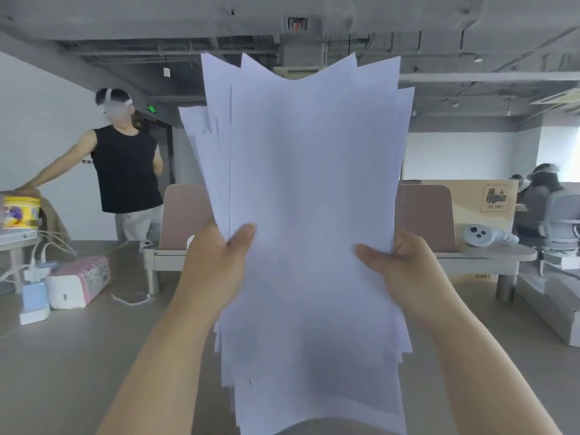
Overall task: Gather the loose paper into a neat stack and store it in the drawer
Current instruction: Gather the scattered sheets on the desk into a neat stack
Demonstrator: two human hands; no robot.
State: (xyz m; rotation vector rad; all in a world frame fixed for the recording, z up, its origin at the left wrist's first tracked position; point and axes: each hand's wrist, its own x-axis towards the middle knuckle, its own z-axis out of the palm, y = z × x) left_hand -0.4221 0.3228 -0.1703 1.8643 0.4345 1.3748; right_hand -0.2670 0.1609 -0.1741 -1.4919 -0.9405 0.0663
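Observation:
A thick bundle of white paper sheets (pixel 309 215) stands upright in front of me, its top and bottom edges ragged and fanned out of line. My left hand (pixel 216 262) grips the bundle's left edge, thumb on the near face. My right hand (pixel 398 265) grips the right edge the same way. The lower edges of the sheets hang just above the grey table (pixel 78 356). No drawer is in view.
On the table's left stand a pink-and-white tissue pack (pixel 80 282), a blue-and-white device (pixel 34 301) and cables. Pink desk dividers (pixel 183 215) lie behind. A white controller (pixel 480 235) and cardboard box (pixel 483 202) sit right. A standing person (pixel 125 164) is at left; seated people at far right.

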